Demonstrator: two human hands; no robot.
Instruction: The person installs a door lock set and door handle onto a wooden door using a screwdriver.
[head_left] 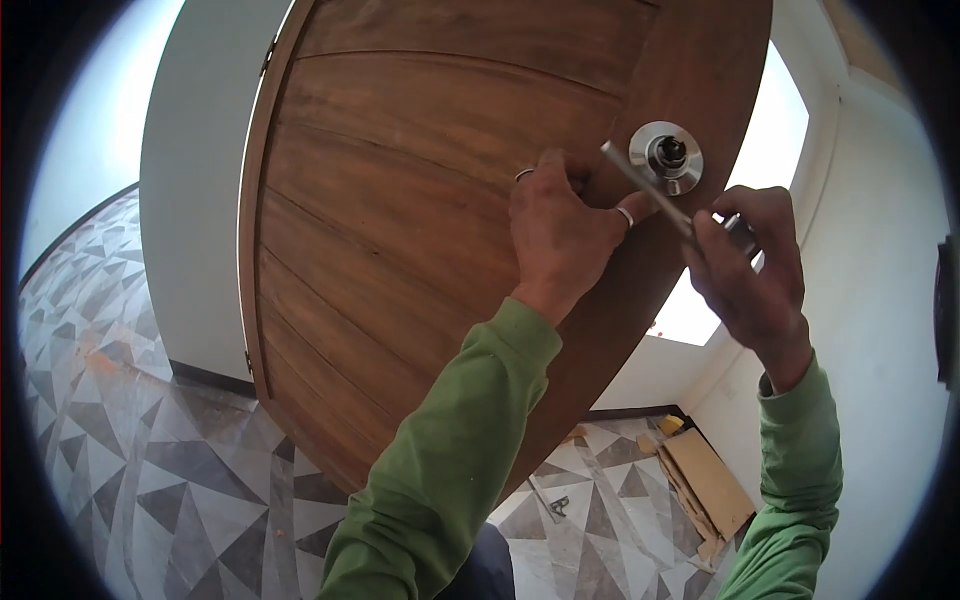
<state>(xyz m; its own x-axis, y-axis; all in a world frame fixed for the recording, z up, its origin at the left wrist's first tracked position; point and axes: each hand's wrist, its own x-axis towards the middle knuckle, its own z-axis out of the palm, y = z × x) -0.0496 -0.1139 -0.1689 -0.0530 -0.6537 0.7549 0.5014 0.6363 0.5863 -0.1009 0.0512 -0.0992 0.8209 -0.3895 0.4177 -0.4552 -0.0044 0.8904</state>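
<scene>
My left hand (565, 225) is at the face of a brown wooden door (400, 190), with its fingers apart and partly bent. One finger reaches toward the round silver lock rosette (645, 140), which has a dark opening at its centre. Raised just right of the door edge, my right hand (745, 270) is closed around a slim metal bar (640, 175). The bar's far end points up and left, overlapping the lower left of the rosette in this view. Another silver piece (740, 237) shows between the right fingers; its kind is unclear.
A hammer-like tool (557, 505) lies on the grey and white triangle-patterned floor (210, 500). Torn cardboard (708, 480) rests beside the right wall (870, 300). The door stands ajar, hinged at its left, near a pale wall panel (200, 220).
</scene>
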